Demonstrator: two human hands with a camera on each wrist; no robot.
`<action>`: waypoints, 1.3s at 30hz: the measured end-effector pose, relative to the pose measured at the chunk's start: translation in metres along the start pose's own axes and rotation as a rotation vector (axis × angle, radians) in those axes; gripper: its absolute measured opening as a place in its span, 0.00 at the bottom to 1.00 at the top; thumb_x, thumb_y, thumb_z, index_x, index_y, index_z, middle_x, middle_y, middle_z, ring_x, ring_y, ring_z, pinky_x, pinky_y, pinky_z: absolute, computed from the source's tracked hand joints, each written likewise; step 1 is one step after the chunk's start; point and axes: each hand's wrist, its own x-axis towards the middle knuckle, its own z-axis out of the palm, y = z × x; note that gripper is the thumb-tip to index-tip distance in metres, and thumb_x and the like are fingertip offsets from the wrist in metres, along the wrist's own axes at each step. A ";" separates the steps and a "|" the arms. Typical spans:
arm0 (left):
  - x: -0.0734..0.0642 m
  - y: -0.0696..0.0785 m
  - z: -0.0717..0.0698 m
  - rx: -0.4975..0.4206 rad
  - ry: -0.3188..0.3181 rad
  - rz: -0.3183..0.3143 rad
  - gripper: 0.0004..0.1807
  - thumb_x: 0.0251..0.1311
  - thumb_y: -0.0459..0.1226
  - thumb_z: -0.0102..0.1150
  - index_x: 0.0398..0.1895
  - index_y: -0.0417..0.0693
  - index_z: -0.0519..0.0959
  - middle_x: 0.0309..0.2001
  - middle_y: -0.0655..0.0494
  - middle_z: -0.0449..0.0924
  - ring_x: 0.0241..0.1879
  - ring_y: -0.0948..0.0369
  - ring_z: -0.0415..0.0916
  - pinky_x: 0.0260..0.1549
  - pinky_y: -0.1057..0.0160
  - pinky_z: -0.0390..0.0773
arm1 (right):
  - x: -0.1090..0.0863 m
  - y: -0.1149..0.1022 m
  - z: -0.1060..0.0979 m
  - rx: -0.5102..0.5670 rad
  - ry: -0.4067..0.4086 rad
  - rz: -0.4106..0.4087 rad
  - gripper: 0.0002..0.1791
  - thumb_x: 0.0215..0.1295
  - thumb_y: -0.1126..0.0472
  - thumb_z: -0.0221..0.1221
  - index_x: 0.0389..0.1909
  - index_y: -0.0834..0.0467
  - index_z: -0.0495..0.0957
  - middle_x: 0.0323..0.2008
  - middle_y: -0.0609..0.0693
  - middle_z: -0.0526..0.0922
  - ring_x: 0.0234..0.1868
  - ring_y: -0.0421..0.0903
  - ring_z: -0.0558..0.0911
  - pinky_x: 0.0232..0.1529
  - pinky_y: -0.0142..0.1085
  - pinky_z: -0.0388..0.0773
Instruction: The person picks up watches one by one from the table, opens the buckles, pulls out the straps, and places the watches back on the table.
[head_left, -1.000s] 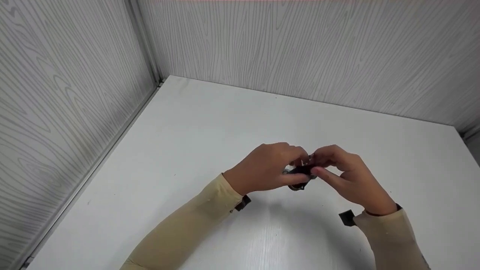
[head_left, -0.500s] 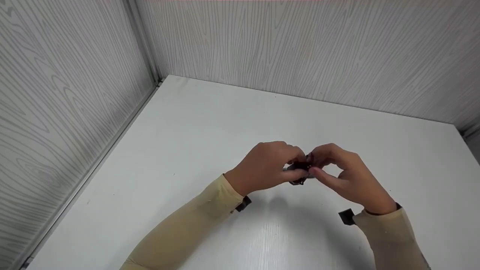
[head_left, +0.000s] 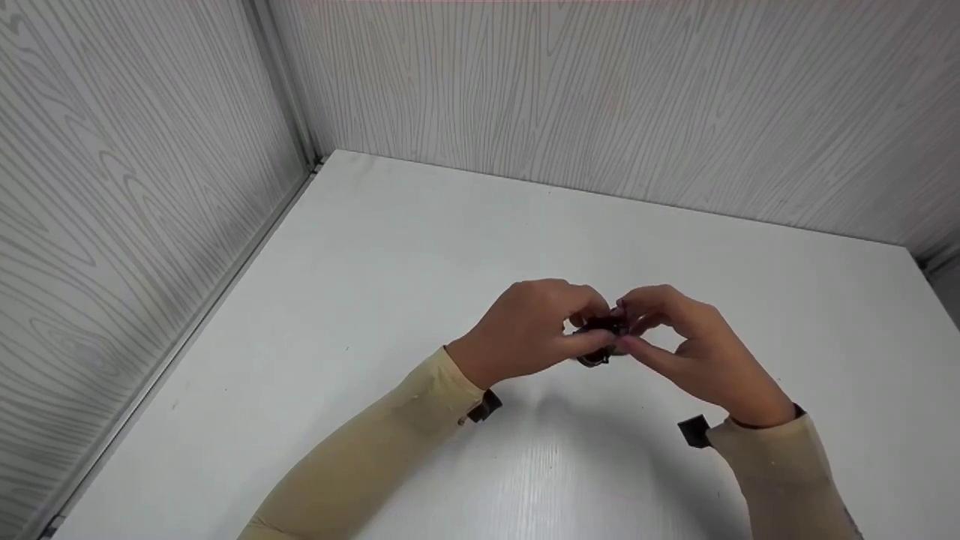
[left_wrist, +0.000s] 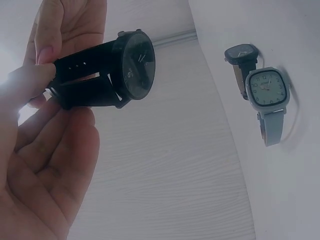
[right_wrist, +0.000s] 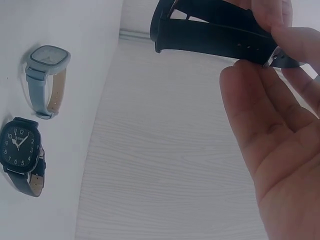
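Between both hands, a black wristwatch (left_wrist: 137, 65) with a round dark dial hangs dial-down, its strap (right_wrist: 210, 40) bent into a loop. My left hand (head_left: 525, 330) pinches the strap ends between thumb and fingers. From the other side my right hand (head_left: 697, 352) pinches the strap near its metal buckle (right_wrist: 272, 56). Below the hands a light blue square watch (left_wrist: 267, 90) and a black square watch (right_wrist: 20, 145) with white numerals stand on the white table, straps curled under them. In the head view the fingers hide much of the held watch.
The white tabletop (head_left: 420, 232) spreads around the hands. Wood-grained panels (head_left: 525, 90) rise along its back and left edges. Small black camera mounts (head_left: 484, 405) stick out at the wrists, beside beige sleeves (head_left: 375, 442).
Both hands have shifted very slightly away from the body with the watch between them. The fingers and thumbs have moved a little on the strap, both hands keeping their grip.
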 end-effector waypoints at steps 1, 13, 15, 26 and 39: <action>0.000 0.000 0.000 -0.009 0.001 -0.005 0.11 0.61 0.49 0.59 0.38 0.53 0.80 0.31 0.70 0.80 0.30 0.77 0.72 0.31 0.77 0.70 | 0.000 0.000 0.000 -0.016 0.004 -0.004 0.23 0.51 0.80 0.63 0.49 0.66 0.72 0.41 0.52 0.81 0.39 0.44 0.81 0.41 0.33 0.78; 0.001 -0.001 -0.002 -0.053 0.013 -0.008 0.10 0.62 0.49 0.58 0.38 0.54 0.80 0.31 0.72 0.78 0.31 0.79 0.71 0.31 0.78 0.71 | 0.000 0.001 -0.001 -0.112 0.065 -0.039 0.24 0.49 0.81 0.63 0.49 0.65 0.73 0.38 0.50 0.83 0.38 0.41 0.82 0.43 0.31 0.77; 0.001 -0.001 -0.001 -0.050 0.009 -0.004 0.10 0.62 0.49 0.57 0.37 0.54 0.79 0.31 0.72 0.78 0.31 0.78 0.72 0.32 0.78 0.70 | 0.000 0.001 -0.001 -0.111 0.062 -0.033 0.25 0.50 0.81 0.63 0.50 0.65 0.72 0.38 0.50 0.83 0.38 0.42 0.83 0.43 0.31 0.77; 0.001 -0.002 -0.002 -0.009 -0.042 -0.046 0.06 0.58 0.45 0.58 0.34 0.55 0.80 0.29 0.71 0.77 0.31 0.75 0.71 0.31 0.76 0.70 | -0.002 0.007 -0.001 -0.103 0.024 -0.016 0.25 0.54 0.78 0.62 0.53 0.64 0.71 0.37 0.50 0.83 0.36 0.44 0.83 0.43 0.29 0.77; 0.001 0.002 -0.004 -0.045 -0.048 -0.074 0.10 0.61 0.48 0.58 0.38 0.54 0.79 0.32 0.71 0.78 0.30 0.73 0.73 0.31 0.77 0.70 | 0.001 0.000 0.000 0.022 0.046 0.081 0.18 0.57 0.79 0.57 0.49 0.71 0.66 0.40 0.55 0.78 0.41 0.46 0.80 0.42 0.34 0.79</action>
